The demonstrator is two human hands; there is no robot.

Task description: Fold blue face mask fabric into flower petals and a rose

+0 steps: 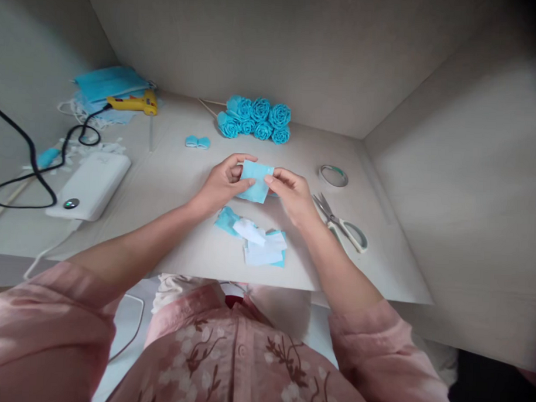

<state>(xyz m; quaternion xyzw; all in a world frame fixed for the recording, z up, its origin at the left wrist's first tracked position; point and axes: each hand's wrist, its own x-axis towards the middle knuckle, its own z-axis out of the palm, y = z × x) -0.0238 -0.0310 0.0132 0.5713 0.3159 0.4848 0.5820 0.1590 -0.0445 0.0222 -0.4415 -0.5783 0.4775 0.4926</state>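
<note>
setting: pale beige worktop (172, 180) boxed in by plain walls of the same colour, seen from above.
left hand (222, 185): fingers curled, thumb and fingertips pinching the left edge of a light blue fabric piece (255, 182).
right hand (292, 193): thumb and forefinger pinching the right edge of the same piece; both hands are equally close, meeting at it.
fabric piece: held just above the worktop between the two hands, roughly rectangular, long axis running away from the person and tilted a little to the left, flat face turned up toward the camera.
just below the hands: a small heap of blue and white fabric scraps (255, 238) lying on the worktop, nearer the person.
right of the hands: scissors (341, 224) with pale handles, blades pointing toward the right hand; beyond them a roll of tape (333, 176).
beyond the hands: a cluster of blue fabric roses (255, 118) by the back wall, and two small blue rolls (197, 141).
far left: white power bank (90, 186), black cable (32, 157), yellow glue gun (133, 102) resting by a stack of blue masks (107, 81).
</note>
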